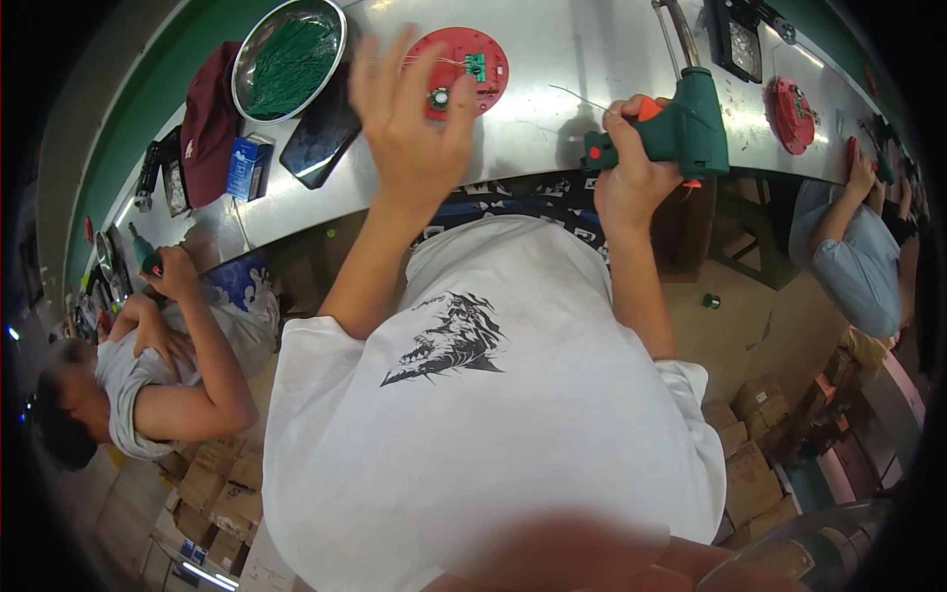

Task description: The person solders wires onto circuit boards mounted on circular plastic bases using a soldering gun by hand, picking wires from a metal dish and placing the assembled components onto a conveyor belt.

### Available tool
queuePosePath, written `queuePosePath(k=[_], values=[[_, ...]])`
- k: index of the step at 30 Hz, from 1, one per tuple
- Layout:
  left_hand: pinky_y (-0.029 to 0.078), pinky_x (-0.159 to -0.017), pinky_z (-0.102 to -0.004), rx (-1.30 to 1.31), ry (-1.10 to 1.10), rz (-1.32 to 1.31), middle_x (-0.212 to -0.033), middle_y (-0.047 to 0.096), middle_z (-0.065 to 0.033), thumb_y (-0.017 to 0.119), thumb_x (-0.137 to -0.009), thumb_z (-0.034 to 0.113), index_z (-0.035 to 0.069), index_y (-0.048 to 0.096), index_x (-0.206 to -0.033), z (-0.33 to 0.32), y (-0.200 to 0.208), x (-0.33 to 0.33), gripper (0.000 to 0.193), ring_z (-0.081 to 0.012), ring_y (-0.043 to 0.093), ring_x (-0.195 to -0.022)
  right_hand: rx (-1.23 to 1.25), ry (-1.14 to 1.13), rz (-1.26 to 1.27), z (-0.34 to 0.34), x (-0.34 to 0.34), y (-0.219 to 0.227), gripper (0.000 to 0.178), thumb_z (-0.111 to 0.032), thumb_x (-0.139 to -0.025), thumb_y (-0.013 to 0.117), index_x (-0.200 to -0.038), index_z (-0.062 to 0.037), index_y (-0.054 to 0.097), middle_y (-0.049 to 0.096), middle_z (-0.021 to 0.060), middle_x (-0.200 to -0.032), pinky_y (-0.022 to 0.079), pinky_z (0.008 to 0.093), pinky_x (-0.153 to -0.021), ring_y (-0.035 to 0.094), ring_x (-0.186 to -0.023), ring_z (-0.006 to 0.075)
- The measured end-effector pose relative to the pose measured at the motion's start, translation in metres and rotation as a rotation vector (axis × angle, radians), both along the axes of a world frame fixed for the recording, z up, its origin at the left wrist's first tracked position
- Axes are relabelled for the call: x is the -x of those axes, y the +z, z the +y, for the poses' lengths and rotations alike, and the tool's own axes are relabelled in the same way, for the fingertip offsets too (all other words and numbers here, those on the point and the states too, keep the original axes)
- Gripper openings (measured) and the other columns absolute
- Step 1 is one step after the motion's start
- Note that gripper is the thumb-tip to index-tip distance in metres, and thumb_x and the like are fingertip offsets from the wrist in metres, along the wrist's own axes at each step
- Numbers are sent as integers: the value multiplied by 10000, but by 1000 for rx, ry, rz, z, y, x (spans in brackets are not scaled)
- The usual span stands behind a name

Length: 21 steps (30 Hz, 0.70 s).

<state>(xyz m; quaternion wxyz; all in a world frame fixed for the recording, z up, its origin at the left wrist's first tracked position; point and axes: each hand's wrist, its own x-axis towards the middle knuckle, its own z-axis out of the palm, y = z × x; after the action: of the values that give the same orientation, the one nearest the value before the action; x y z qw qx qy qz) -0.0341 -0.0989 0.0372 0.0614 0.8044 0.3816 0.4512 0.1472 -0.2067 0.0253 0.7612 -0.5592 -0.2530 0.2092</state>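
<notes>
My left hand (412, 133) is raised over the metal bench, fingers spread and slightly blurred, and I see nothing held in it. It partly covers the left side of a round red housing (490, 99), which carries a small green circuit board (476, 67) and thin pale wires. My right hand (634, 178) is wrapped around the handle of a dark green soldering gun (696, 123) with an orange trigger. The gun's metal end points toward the far side of the bench. A thin wire (580, 98) sticks out to the left beside my right hand.
A metal bowl (336, 81) of green wires stands far left, beside a black phone (318, 150), a maroon cap (209, 128) and a blue box (247, 168). Another red housing (792, 115) lies right. Co-workers sit on both sides; one person's hand (178, 271) holds a green tool.
</notes>
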Motion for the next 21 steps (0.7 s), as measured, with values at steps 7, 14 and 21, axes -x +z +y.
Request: queuePosePath(k=[7, 14, 21], values=[[519, -852, -273, 829, -499, -759, -1070, 739, -99, 612, -1006, 100, -28, 689, -1148, -46, -2, -46, 205, -141, 674, -974, 28, 110, 51, -1, 30, 1, 354, 128, -831, 639, -1113, -16, 482, 616, 96, -941, 527, 336, -772, 627, -848, 186], [542, -713, -254, 791, -351, -845, -847, 697, -81, 596, -1013, 63, -29, 674, -1161, -24, -11, -19, 191, -136, 691, -787, 39, 368, 134, -8, 26, -14, 268, -75, -980, 600, -1210, 12, 496, 665, 147, -952, 530, 310, -625, 640, -669, 193], [497, -615, -390, 411, -93, -361, -812, 670, -182, 673, -844, -21, -13, 691, -929, 6, -2, 0, 87, -348, 634, -703, 127, 545, -262, -37, -8, -45, 310, -48, -978, 581, -1272, 52, 576, 689, 171, -1035, 520, 293, -576, 628, -636, 170]])
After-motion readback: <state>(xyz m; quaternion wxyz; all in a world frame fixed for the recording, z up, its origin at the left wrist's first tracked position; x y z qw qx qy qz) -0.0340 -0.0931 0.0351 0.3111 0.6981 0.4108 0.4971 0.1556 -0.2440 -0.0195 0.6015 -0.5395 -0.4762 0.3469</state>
